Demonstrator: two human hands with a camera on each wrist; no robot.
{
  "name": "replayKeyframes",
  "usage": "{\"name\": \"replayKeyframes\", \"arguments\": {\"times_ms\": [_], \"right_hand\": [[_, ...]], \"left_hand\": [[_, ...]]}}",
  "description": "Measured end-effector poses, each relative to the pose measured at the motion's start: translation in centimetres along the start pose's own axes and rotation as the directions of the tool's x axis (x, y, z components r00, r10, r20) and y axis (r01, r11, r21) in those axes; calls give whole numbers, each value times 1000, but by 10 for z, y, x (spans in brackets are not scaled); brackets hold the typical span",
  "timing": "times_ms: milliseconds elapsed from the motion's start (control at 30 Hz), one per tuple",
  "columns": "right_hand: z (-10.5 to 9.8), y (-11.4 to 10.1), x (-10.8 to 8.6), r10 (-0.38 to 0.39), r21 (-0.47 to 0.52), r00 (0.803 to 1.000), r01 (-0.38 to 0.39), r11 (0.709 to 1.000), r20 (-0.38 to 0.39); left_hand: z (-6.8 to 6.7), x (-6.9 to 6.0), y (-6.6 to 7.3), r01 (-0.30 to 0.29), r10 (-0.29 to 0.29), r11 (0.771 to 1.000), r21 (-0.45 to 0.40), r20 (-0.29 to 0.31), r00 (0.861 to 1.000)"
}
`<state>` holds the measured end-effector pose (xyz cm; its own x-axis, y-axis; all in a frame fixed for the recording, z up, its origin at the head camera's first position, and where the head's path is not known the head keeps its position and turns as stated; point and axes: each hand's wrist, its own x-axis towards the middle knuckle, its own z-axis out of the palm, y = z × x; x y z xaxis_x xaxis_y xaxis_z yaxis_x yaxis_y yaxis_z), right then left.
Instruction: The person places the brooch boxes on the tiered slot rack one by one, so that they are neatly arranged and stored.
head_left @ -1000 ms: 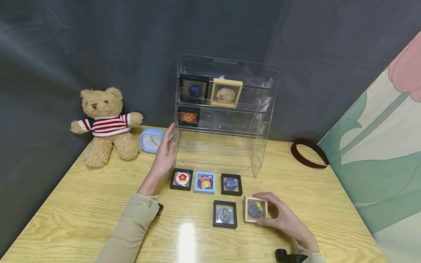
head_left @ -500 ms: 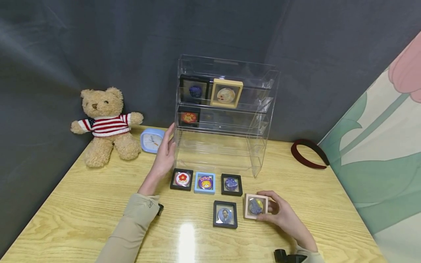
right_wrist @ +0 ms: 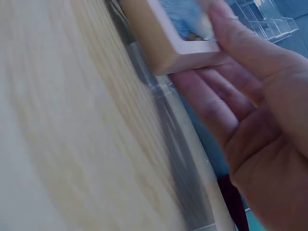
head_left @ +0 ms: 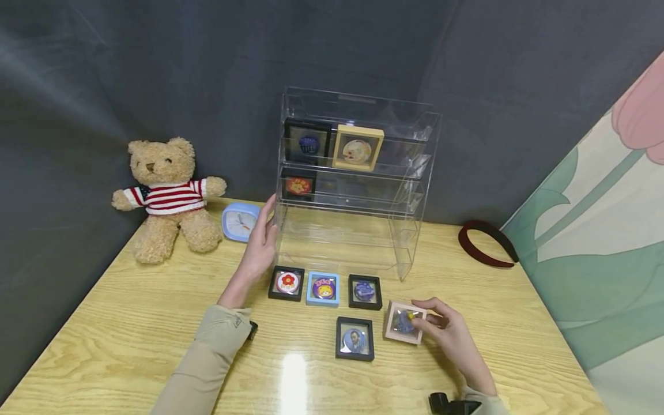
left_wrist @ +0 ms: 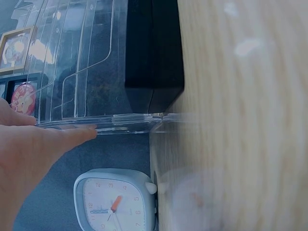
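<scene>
In the head view, my left hand (head_left: 261, 242) rests with straight fingers against the left side of a clear acrylic display rack (head_left: 344, 262). My right hand (head_left: 452, 337) pinches a pale pink display frame (head_left: 394, 333) holding a blue-and-yellow badge. The thumb lies over its clear front and the other fingers are behind it. In the right wrist view, the pink frame (right_wrist: 168, 53) is tilted above the table. Left of it lies a black frame with a portrait badge (head_left: 355, 339). A black frame with a blue-purple badge (head_left: 365, 291) lies just beyond.
A blue frame (head_left: 323, 289) and a black flower-badge frame (head_left: 286, 283) lie before the rack. Its shelves hold a yellow frame (head_left: 358, 148) and two black ones. A teddy bear (head_left: 168, 199) and blue clock (head_left: 240, 222) stand left; a dark red headband (head_left: 487, 244) lies right.
The pink frame has risen slightly and turned a little in my right hand. My right thumb has shifted from its lower edge onto its front. The left hand stays at the rack.
</scene>
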<state>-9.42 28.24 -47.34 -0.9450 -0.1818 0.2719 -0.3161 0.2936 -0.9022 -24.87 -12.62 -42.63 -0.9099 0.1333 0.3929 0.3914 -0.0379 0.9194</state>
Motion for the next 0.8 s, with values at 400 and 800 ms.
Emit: {"name": "replayKeyframes", "arguments": {"times_ms": [400, 800], "right_hand": [[-7, -13, 29, -85, -61, 993, 80, 995, -87], [-13, -43, 73, -79, -69, 991, 72, 995, -104]], "left_hand": [[1, 0, -3, -17, 17, 1000, -1, -6, 1000], [1, 0, -1, -25, 25, 1000, -6, 0, 1000]]}}
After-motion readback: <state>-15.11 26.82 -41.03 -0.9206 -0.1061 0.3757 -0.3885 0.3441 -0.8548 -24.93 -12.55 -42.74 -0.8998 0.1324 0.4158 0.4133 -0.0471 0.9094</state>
